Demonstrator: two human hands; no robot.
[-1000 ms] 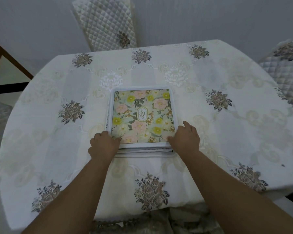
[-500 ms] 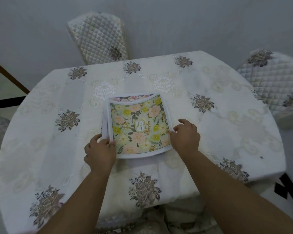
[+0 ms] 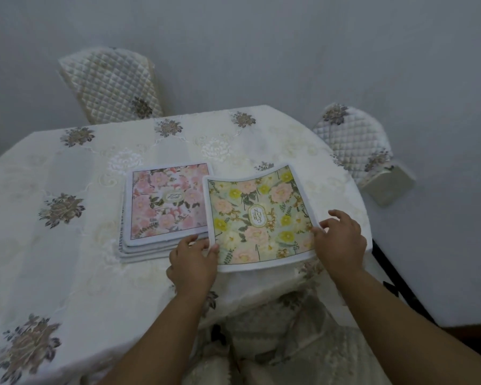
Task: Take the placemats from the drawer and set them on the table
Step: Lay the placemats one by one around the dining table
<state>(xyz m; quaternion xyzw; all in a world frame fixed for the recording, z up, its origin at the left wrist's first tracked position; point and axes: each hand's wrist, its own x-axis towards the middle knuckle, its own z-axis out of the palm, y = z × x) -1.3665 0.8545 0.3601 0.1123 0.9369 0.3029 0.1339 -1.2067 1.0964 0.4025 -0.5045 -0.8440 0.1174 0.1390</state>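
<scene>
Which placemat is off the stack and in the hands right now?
The green placemat with yellow and peach flowers, held at its side edges by the left hand and right hand. The pink floral placemat tops the stack.

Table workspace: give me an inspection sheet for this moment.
Surface: table under a cream flowered cloth.
Job's things: green placemat, bowed, held at both side edges, overlapping the stack; pink placemat on top of it.
Clutter: nothing seen.
Grippers: left hand pinches the green placemat's left edge; right hand its right edge.
Cables: nothing seen.
Surroundings: two quilted chairs, grey wall.
</scene>
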